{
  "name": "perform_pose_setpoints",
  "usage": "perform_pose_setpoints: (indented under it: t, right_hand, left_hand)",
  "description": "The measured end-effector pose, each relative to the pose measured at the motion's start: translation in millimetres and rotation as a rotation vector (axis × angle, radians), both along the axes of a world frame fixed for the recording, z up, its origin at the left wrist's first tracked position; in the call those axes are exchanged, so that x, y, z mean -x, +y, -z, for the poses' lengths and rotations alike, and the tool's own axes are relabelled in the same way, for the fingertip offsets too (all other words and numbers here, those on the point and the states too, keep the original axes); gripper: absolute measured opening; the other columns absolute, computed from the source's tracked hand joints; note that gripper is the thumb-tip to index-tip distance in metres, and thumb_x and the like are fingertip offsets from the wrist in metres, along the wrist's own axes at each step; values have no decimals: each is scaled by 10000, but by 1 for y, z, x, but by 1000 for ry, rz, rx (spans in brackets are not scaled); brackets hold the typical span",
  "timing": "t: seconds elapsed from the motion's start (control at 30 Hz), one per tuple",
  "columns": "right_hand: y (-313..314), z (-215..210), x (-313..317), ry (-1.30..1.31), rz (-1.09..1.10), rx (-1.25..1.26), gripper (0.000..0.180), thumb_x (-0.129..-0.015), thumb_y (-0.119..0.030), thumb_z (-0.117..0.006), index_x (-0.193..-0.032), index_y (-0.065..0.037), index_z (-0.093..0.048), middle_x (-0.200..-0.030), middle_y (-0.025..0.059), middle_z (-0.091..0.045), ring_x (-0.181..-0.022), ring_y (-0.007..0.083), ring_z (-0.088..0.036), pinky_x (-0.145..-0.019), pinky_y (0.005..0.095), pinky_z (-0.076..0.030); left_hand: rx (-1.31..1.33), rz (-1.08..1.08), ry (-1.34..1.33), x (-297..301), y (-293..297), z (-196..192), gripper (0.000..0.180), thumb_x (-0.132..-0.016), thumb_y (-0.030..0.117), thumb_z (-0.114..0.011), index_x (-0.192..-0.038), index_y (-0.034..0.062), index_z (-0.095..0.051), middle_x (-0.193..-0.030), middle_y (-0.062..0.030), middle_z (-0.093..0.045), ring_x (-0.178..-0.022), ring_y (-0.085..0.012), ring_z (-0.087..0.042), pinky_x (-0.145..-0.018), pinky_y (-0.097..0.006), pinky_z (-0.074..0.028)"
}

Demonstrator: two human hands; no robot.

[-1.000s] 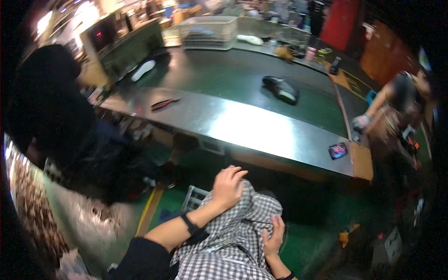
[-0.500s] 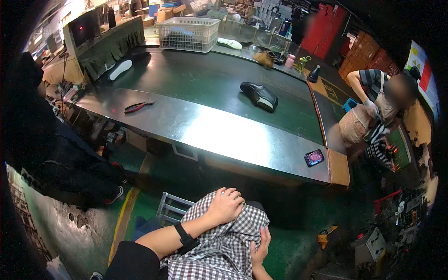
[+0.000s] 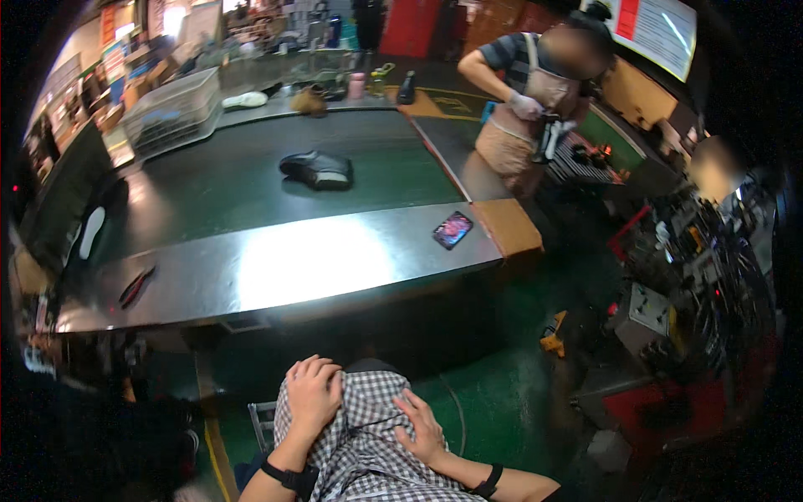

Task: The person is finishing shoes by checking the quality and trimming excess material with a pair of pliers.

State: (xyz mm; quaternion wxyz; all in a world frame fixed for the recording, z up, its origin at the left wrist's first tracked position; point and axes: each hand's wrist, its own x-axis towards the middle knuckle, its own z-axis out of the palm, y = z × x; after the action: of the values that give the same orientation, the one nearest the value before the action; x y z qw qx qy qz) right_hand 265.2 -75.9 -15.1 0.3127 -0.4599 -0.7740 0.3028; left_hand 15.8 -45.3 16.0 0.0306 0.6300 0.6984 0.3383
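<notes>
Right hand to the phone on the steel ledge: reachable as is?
Probably not from here. The right hand rests flat on the checked cloth, low near the body; the phone lies well beyond, on the steel ledge. Nothing blocks the way.

Both hands, left hand (image 3: 314,400) and right hand (image 3: 421,431), press checked cloth (image 3: 368,435).

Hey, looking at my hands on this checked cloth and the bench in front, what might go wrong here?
The phone lies near the steel bench's front edge, so a knock might send it to the floor. Both the left hand and right hand press on the checked cloth, so neither is free to catch anything. The black shoe lies far across the green belt, probably an awkward reach.
</notes>
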Motion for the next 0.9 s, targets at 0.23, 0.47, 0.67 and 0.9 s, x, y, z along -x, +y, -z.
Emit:
perform_pose_setpoints:
  t: [0.23, 0.47, 0.67, 0.9]
  right_hand:
    - [-4, 1, -5, -8, 23, -6, 543, -969, -394, -574, -1464, -184, -498, -1504, 152, -426, -1338, 383, -458, -1072, 480, -420]
    - [2, -1, -12, 3, 52, -32, 548, -977, -401, -564, -1471, -176, -488, -1498, 150, -437, -1330, 379, -470, -1057, 481, -434]
    - [6, -6, 1, 19, -11, 6, 558, -907, -313, -622, -1425, -131, -524, -1485, 181, -457, -1320, 397, -484, -1069, 457, -426]
    - [1, 26, -31, 38, 72, -66, 584, -928, -365, -615, -1380, -1, -546, -1449, 254, -453, -1323, 419, -469, -1094, 483, -390]
  left_hand:
    - [27, 58, -4, -5, 6, -5, 106, -844, 168, -688, -919, 107, -731, -1043, -37, -706, -1165, -262, -593, -1027, -417, -388]
    - [21, 69, 13, -14, 15, -6, 117, -838, 172, -686, -922, 108, -737, -1054, -38, -708, -1161, -255, -598, -1031, -424, -387]
    - [25, 22, 42, -1, 4, -6, 124, -828, 183, -688, -920, 118, -741, -1049, -30, -709, -1143, -250, -609, -1020, -433, -397]
    - [-41, 128, -18, -23, 19, -2, 151, -795, 210, -712, -883, 92, -740, -985, -65, -716, -1045, -256, -657, -944, -422, -485]
